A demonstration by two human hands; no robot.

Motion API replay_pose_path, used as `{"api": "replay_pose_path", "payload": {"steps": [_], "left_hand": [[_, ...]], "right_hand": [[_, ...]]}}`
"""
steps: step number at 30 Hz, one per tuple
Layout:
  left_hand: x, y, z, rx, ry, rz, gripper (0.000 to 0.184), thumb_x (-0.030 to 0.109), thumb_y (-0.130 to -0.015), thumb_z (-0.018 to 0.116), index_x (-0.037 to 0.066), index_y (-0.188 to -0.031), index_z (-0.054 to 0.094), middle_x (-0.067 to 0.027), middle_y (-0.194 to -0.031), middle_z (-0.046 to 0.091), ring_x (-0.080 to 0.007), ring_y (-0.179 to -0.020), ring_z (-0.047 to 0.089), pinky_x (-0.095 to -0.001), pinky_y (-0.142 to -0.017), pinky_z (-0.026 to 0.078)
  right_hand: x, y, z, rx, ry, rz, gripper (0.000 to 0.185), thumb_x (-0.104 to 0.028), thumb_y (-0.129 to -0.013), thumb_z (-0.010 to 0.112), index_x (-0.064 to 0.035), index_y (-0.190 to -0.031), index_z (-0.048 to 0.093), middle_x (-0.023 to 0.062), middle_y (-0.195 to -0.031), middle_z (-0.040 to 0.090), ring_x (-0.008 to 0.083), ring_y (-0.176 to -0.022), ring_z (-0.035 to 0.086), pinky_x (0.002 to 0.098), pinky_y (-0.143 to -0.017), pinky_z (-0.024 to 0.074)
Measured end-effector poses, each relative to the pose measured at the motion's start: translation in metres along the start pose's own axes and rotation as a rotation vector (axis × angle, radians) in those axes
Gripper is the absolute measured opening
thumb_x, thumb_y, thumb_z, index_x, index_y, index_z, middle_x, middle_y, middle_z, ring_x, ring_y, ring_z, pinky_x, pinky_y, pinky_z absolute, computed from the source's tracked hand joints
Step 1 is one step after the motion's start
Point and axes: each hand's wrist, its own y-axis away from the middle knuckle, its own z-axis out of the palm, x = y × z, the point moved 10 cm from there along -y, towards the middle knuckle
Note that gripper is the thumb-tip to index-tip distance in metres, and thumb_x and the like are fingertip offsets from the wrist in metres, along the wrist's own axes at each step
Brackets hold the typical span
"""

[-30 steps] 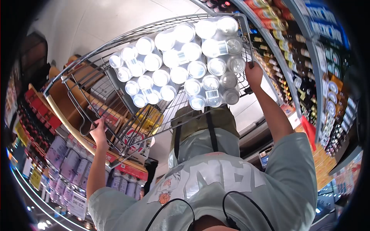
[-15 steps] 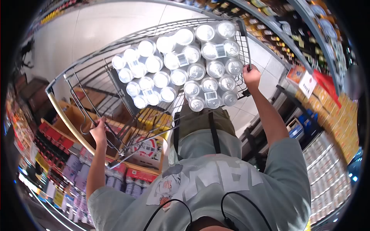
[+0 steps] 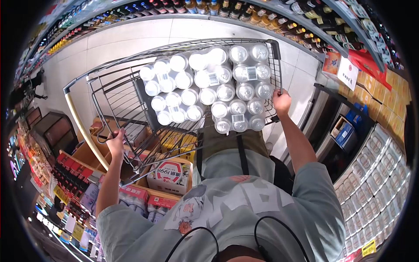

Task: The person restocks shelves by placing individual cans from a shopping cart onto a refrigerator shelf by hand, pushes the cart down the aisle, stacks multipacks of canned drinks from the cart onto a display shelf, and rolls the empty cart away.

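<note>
A wire shopping cart [image 3: 276,49] stands across my front, its pale handle bar [image 3: 80,124] at the left end. Shrink-wrapped packs of silver-topped cans [image 3: 225,92] lie side by side in it, filling the right part of the basket. My left hand [image 3: 115,143] is closed around the cart's wire frame close to the handle. At the opposite end, my right hand [image 3: 282,102] grips the edge of the basket, just right of the cans. Parts of the fingers of both hands are hidden.
Shelves of bottles [image 3: 235,9] curve along the far side beyond pale floor tiles [image 3: 113,39]. Cartons, among them a white box [image 3: 169,177], sit beneath and beside the cart at left. Stacked can packs [image 3: 371,187] and yellow boxes [image 3: 388,107] stand at right.
The cart sits slightly lower and straighter in view, and more of the bottle shelves shows at the top. Both hands keep their hold on the cart.
</note>
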Motion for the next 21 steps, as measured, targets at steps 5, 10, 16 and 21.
{"api": "replay_pose_path", "payload": {"steps": [5, 10, 16, 21], "left_hand": [[0.011, 0.003, -0.001, -0.004, -0.038, 0.04, 0.018, 0.019, -0.084, 0.075, 0.006, -0.085, 0.062, -0.0026, -0.078, 0.068, -0.0063, -0.064, 0.056, -0.021, -0.057, 0.042], [0.004, 0.001, 0.0, -0.021, -0.031, 0.063, 0.017, 0.018, -0.085, 0.074, 0.005, -0.085, 0.064, -0.0013, -0.076, 0.067, -0.0059, -0.063, 0.055, -0.0214, -0.055, 0.042], [0.01, 0.007, 0.002, 0.01, -0.014, 0.026, 0.018, 0.021, -0.085, 0.074, 0.005, -0.084, 0.064, -0.0005, -0.078, 0.067, -0.0061, -0.062, 0.055, -0.0214, -0.055, 0.043], [0.0, -0.004, -0.001, -0.012, -0.019, 0.043, 0.019, 0.021, -0.084, 0.074, 0.004, -0.085, 0.066, -0.0013, -0.078, 0.068, -0.0062, -0.061, 0.054, -0.0216, -0.054, 0.043]], "right_hand": [[0.011, 0.027, -0.022, 0.051, -0.011, 0.045, 0.021, -0.021, -0.083, 0.066, -0.0002, -0.083, 0.067, 0.0178, -0.074, 0.068, 0.0334, -0.07, 0.068, 0.0405, -0.066, 0.0523], [0.01, 0.022, -0.013, 0.028, -0.072, -0.001, 0.021, -0.022, -0.084, 0.066, -0.0004, -0.083, 0.067, 0.0167, -0.074, 0.068, 0.0323, -0.07, 0.068, 0.0392, -0.068, 0.0528], [-0.005, 0.008, -0.012, 0.003, 0.03, 0.019, 0.024, -0.026, -0.084, 0.063, -0.003, -0.083, 0.067, 0.0165, -0.081, 0.069, 0.0352, -0.075, 0.068, 0.0431, -0.071, 0.0538], [-0.001, -0.009, -0.006, -0.041, 0.048, 0.06, 0.026, -0.03, -0.083, 0.064, -0.0057, -0.09, 0.07, 0.0155, -0.086, 0.071, 0.035, -0.082, 0.068, 0.0438, -0.076, 0.0529]]}}
